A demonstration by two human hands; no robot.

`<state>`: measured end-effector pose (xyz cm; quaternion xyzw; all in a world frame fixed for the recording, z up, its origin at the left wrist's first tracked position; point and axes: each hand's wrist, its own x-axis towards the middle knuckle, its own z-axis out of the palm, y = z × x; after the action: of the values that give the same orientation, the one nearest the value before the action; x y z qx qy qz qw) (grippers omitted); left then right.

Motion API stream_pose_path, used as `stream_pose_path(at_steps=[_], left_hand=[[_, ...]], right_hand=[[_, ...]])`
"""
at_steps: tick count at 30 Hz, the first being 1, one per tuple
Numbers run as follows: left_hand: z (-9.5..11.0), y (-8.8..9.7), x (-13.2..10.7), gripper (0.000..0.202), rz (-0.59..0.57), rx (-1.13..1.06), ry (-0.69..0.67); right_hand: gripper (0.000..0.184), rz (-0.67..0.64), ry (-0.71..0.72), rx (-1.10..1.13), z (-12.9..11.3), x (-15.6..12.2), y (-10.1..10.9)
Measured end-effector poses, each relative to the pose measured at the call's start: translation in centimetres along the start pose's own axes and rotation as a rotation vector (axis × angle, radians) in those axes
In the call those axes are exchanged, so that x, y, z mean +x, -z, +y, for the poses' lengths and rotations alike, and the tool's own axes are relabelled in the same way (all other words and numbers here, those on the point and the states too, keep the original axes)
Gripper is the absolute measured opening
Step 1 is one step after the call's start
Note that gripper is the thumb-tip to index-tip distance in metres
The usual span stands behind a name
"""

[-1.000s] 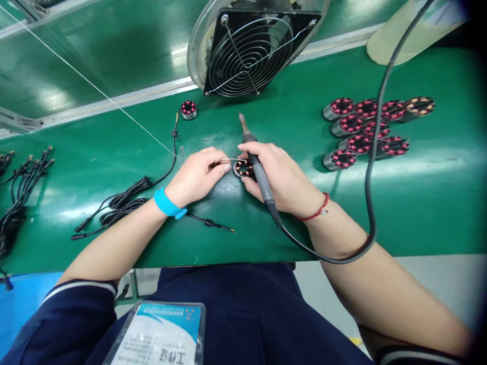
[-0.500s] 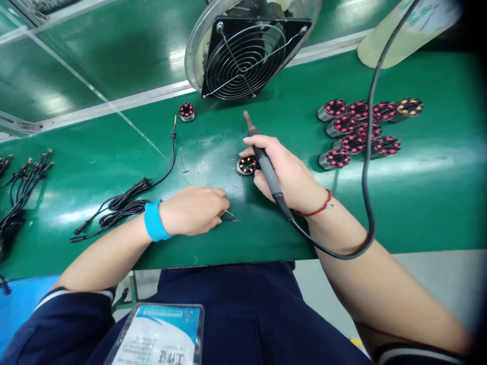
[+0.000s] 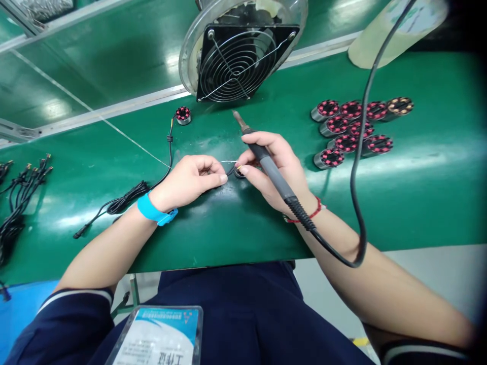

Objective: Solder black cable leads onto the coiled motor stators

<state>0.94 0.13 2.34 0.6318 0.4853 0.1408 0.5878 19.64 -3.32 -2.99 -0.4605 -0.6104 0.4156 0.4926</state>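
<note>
My right hand is closed around a soldering iron, whose tip points up and away toward the fan. Its thumb and finger also pinch the yellow wire end of a black cable. My left hand grips this cable between thumb and fingers, just left of the right hand. A thin silvery wire, apparently solder, runs from the left fingers toward the right ones. Under the right fingertips sits a motor stator, mostly hidden on the green bench.
A fan with a wire guard stands behind my hands. Several stators are grouped at the right. One stator wired to a cable lies at back left. Bundled cables lie far left; a pale yellow cylinder is at back right.
My left hand has moved up and right, bringing the cable end to my right hand. The right fingers have left the stator's side and now pinch the wire end, still holding the iron.
</note>
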Motion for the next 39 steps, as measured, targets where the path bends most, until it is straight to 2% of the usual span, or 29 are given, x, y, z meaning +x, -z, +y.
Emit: stream_pose_path(at_steps=[4, 11, 23, 28, 34, 39], left_hand=[[-0.09, -0.11, 0.04, 0.016, -0.001, -0.019, -0.019], [-0.19, -0.32, 0.08, 0.02, 0.063, -0.016, -0.032], [-0.51, -0.75, 0.19, 0.023, 0.059, -0.024, -0.117], [-0.27, -0.66, 0.09, 0.036, 0.107, 0.072, -0.152], [-0.39, -0.66, 0.13, 0.036, 0.122, 0.141, -0.156], [-0.43, -0.45, 0.1, 0.038, 0.097, 0.148, -0.168]], right_hand=[[0.043, -0.007, -0.042, 0.059, -0.02, 0.0, -0.21], [0.045, 0.008, -0.052, 0.054, -0.16, -0.01, -0.18], [0.043, -0.001, -0.099, 0.141, -0.3, -0.07, -0.35], [0.047, 0.013, -0.11, 0.252, 0.09, -0.14, -0.72], [0.051, 0.045, -0.103, 0.178, -0.03, -0.2, -1.02], [0.049, 0.083, -0.06, 0.207, -0.16, -0.24, -0.98]])
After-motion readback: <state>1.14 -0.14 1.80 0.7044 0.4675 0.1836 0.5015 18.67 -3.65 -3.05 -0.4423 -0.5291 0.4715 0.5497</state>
